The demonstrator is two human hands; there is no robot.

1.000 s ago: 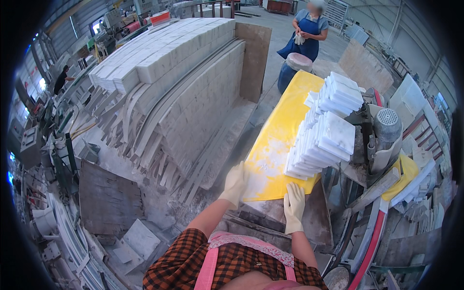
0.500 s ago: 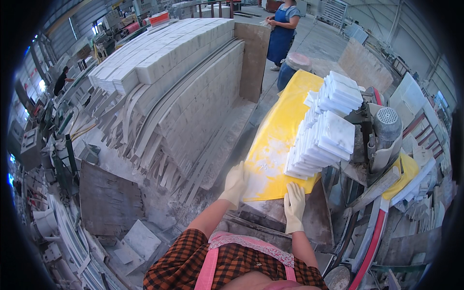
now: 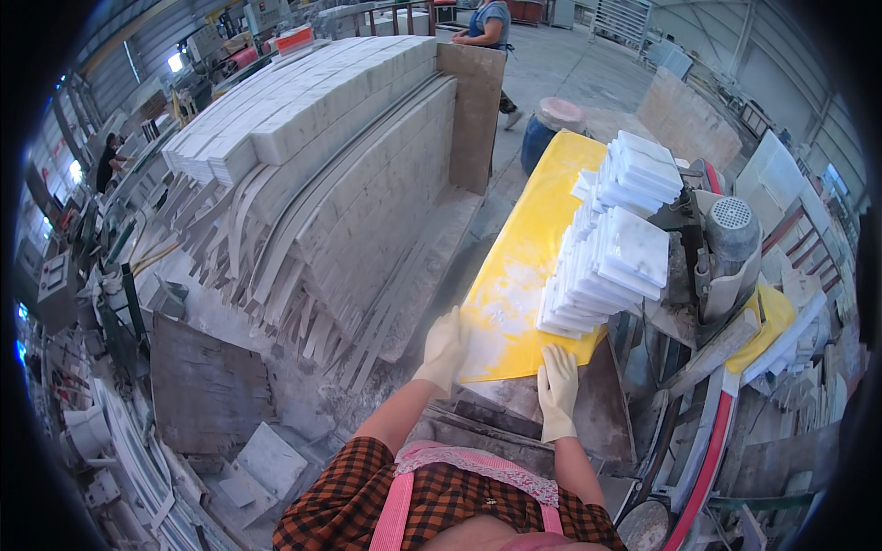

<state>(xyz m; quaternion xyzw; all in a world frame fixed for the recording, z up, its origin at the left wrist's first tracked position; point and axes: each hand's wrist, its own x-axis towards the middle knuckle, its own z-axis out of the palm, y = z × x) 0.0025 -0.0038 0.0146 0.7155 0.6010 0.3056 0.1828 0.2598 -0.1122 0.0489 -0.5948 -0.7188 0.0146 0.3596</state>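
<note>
With their undersides hidden, I cannot tell whether the gloved left hand (image 3: 444, 349) and right hand (image 3: 557, 390) grip or merely touch the white-smeared yellow sheet (image 3: 530, 253).

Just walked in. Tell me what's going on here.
A person's gloved left hand and right hand rest at the near end of a yellow sheet. White tiles are stacked along its right side; neither hand holds one. Farther back, a co-worker is beyond a blue drum.

Cannot see the head of the blue-aproned co-worker (image 3: 490, 29), cut off above, or most of the worktop (image 3: 508, 395) under the yellow sheet (image 3: 525, 241).
</note>
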